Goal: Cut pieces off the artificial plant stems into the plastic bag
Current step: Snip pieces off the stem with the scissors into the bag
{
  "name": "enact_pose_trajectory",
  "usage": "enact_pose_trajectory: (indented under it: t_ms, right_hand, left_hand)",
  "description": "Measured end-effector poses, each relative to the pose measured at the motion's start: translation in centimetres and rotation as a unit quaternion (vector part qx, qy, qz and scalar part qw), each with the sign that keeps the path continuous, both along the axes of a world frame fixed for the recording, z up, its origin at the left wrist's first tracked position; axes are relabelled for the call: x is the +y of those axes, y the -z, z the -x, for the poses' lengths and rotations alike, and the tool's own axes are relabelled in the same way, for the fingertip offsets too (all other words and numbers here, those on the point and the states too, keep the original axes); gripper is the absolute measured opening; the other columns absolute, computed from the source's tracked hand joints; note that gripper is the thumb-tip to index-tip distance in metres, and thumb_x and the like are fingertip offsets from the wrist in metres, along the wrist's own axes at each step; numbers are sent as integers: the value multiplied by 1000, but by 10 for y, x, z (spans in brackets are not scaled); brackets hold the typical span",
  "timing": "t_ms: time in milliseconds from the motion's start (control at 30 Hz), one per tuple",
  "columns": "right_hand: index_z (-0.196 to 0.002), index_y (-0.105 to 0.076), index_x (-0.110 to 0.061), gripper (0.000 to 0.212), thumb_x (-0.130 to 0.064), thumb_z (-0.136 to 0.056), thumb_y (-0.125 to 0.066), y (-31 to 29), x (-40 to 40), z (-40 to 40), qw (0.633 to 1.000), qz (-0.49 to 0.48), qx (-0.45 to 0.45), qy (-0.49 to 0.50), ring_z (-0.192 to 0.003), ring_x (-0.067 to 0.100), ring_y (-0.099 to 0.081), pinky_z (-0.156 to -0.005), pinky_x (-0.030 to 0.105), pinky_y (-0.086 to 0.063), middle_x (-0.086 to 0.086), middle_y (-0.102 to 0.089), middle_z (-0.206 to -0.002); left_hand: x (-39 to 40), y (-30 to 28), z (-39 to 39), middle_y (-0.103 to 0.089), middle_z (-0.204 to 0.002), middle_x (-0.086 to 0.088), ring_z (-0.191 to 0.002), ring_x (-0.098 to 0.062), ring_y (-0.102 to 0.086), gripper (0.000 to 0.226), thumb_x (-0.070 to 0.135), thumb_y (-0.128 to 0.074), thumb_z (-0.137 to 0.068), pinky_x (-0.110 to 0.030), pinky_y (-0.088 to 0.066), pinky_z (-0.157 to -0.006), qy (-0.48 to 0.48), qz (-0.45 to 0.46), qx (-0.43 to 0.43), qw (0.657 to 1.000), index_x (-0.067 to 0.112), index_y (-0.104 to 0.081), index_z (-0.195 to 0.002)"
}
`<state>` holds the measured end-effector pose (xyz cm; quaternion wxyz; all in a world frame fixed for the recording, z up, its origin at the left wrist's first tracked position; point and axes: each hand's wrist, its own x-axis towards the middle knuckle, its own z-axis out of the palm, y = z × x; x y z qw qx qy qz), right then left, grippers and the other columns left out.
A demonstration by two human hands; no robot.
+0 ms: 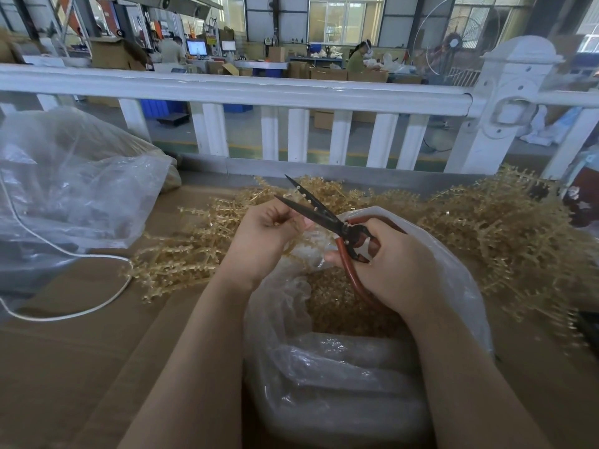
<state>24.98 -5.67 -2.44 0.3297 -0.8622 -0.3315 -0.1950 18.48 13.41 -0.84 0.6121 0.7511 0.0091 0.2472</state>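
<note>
Head view looks down on a job that seems to me well under way but far from finished. The plastic bag (453,270) stands open right under the hands, and inside it a deep layer of small tan cuttings (340,306) already shows, so plenty of snipping looks done. Still, a big tangled heap of plant stems (505,234) lies across the cardboard-covered table (64,367) behind and on both sides of the bag, so I judge a great deal is left.

The left hand (262,241) has its fingers curled in, pinching one thin stem (296,192) that sticks up between the blades. The right hand (392,270) grips the scissors (324,215), fingers wrapped through and round the red handles; the dark blades stand parted, tips pointing away and to the left, with the stem between them just above the bag's far rim. A cut looks about to fall.

The stems are pale straw-gold plastic, thin and branching, studded with little knobs, stiff enough to stand up unsupported. They snag together in a loose mat.

Off to the left lie another clear bag (74,189) and a white cord (64,315); a white railing (227,89) runs behind.
</note>
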Motion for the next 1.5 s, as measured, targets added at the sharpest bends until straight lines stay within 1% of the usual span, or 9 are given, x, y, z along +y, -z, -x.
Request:
enact_pose_trajectory:
  t_ms: [267,433,800,967,1100,1167,1233,1367,1500]
  right_hand:
    - [-105,-69,-30,46,-68,-78,-70,4,0,-4,1000,7,-11,16,-83,5,-64,-76,22,-57,-20,-69,-95]
    - [-105,-71,-27,57,-75,-76,-61,5,0,-5,1000,-1,-5,8,-84,7,-66,-79,27,-58,-19,-70,-96]
    - [-104,-73,-27,56,-74,-76,-62,3,0,-2,1000,-11,11,1,-86,7,-65,-82,26,-57,-18,-70,-97]
    - [-108,-72,-26,63,-78,-74,-57,2,1,-2,1000,-4,2,-2,-89,6,-65,-82,22,-56,-19,-70,-101]
    - [-110,-72,-28,67,-80,-72,-54,3,1,-2,1000,-4,8,0,-90,3,-64,-79,9,-48,-21,-70,-101]
    - [-108,-72,-28,66,-80,-72,-56,3,1,-3,1000,-5,12,-1,-89,5,-64,-81,18,-55,-19,-70,-101]
    - [-106,-73,-26,62,-77,-73,-62,4,0,-3,1000,-12,9,-3,-88,8,-65,-80,29,-58,-17,-71,-99]
    - [-105,-74,-24,60,-74,-73,-66,4,0,-3,1000,-13,21,-4,-89,8,-66,-82,31,-58,-15,-71,-101]
    - [-103,-74,-23,62,-76,-73,-64,4,0,-4,1000,-11,21,-11,-88,10,-66,-81,32,-58,-14,-71,-100]
  left_hand:
    - [-3,1,-2,-71,-87,-18,-82,-25,-59,19,1,-64,-92,-37,-48,-78,18,10,2,1000,16,-73,-84]
    - [-4,3,-4,-72,-77,0,-78,-15,-65,12,1,-63,-93,-22,-50,-73,19,23,1,1000,10,-69,-88]
    - [-5,1,-2,-68,-73,3,-71,-9,-62,20,-2,-62,-92,-20,-50,-70,28,55,-39,997,14,-68,-83]
    - [-6,2,-3,-66,-95,-31,-84,-26,-61,6,1,-66,-90,-40,-50,-84,18,43,-19,999,-2,-69,-93]
    - [-7,2,-2,-68,-86,-23,-82,-24,-62,3,1,-66,-90,-40,-50,-85,16,34,-11,999,-1,-68,-91]
    - [-8,1,-1,-70,-77,-5,-80,-18,-63,13,-1,-64,-91,-35,-51,-83,26,36,-13,999,8,-69,-85]
    - [-9,0,-1,-70,-81,-6,-78,-19,-63,13,0,-62,-91,-29,-52,-78,39,52,-17,998,11,-69,-87]
    - [-10,-3,0,-65,-74,-4,-66,-13,-58,8,13,-61,-82,-20,-48,-65,25,94,-34,995,10,-65,-88]
    - [-11,-1,0,-68,-72,-2,-63,-13,-59,17,-4,-57,-92,-21,-50,-61,11,79,-50,996,11,-66,-92]
